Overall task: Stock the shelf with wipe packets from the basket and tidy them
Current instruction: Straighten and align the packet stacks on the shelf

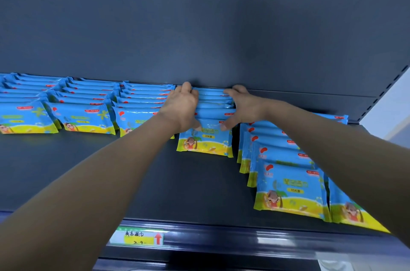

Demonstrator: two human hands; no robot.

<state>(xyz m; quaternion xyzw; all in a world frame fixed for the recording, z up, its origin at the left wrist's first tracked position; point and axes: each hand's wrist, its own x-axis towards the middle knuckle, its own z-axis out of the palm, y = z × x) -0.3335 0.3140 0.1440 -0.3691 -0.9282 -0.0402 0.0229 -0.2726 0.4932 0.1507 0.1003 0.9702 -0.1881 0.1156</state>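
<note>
dark shelf [188,186], blue wipe packets standing in rows that run front to back, all leaning rearward.
far left: first row [26,115], front packet facing out. just beside it, second row [82,115]. then third row [137,113]; its front right corner is hidden behind the left forearm [88,182].
left hand [180,106]: on the left side of the fourth row [205,137], fingers curled over the packet tops toward the rear, thumb down on the front packet's upper left corner.
the fourth row lies between the two hands and touches both; its rear packets sit near the back panel [199,26].
right hand [246,106]: mirrors the left, fingers curled over the rear packets, thumb on the front packet's upper right corner. both hands grip this row from either side.
right of that: fifth row [288,182], reaching further toward the shelf's front edge, packets fanned unevenly. sixth row [355,208], partly behind the right forearm [332,144].
price tag [138,237] on the shelf's front rail: yellow, with a red arrow.
</note>
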